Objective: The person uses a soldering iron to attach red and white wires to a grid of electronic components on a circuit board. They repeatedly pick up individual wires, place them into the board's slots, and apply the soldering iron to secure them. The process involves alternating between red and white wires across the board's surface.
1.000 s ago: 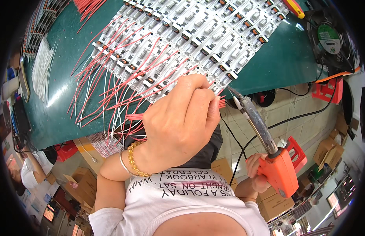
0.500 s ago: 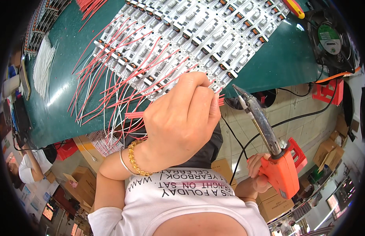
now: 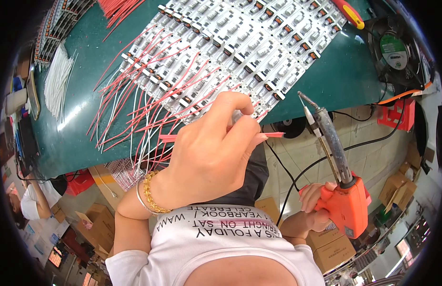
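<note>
My left hand (image 3: 209,148) is closed around a thin bundle of red wires (image 3: 274,135), whose ends stick out on both sides. Its index finger and thumb are slightly parted just over the near corner of a panel of small white circuit boards (image 3: 264,47). Whether a single wire lies between those fingertips is hard to make out. Red and white wires (image 3: 135,109) trail from the panel's near left edge. In my right hand (image 3: 318,207) is an orange soldering gun (image 3: 347,209), its dark tip pointing up, apart from the panel.
A black fan (image 3: 392,50) and a red-and-yellow handled tool (image 3: 349,13) sit at the right of the green table (image 3: 82,138). White wires (image 3: 59,81), red wires (image 3: 117,8) and stacked boards (image 3: 63,26) lie left. A black cable (image 3: 354,145) hangs at right; another person (image 3: 37,202) sits at left.
My left hand has drawn back a little from the panel, and its index finger and thumb have parted. The soldering gun's tip has moved up and right, away from the panel's corner.
</note>
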Demonstrator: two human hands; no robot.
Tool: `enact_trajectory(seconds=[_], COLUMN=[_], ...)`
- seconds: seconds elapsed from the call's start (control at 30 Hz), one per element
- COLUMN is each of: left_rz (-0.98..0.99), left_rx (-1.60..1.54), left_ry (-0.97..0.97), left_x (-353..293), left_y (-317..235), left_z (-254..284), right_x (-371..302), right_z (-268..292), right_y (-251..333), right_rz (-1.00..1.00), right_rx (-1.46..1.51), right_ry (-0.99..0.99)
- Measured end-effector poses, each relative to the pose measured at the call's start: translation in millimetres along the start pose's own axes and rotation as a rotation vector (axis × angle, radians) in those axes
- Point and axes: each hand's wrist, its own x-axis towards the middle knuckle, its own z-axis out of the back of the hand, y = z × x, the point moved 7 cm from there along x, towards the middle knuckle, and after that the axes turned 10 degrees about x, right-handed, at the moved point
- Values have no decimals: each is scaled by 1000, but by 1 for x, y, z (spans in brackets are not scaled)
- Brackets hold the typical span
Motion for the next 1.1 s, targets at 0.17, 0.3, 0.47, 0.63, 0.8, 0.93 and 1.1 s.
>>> enact_trajectory(seconds=[0.17,0.3,0.47,0.63,0.8,0.93,1.1], left_rz=[-60,185,219,109,-20,375,371], left_rx=[126,227,311,545,914,946,924], left_ry=[-219,-376,-372,-289,-309,-162,-175], left_x=[-6,-15,50,109,88,-6,-78], left_y=[6,37,142,183,155,203,242], left_z=[28,101,139,105,124,195,219], right_x=[18,36,69,75,114,110,153], right_z=[-10,-7,-15,46,20,26,-9], right_y=[-2,-2,-6,-22,37,65,41], right_rz=[24,29,95,75,285,497,212], right_rx=[65,89,38,-402,-718,-1204,-697], right_ry=[49,68,101,-95,-77,-222,168])
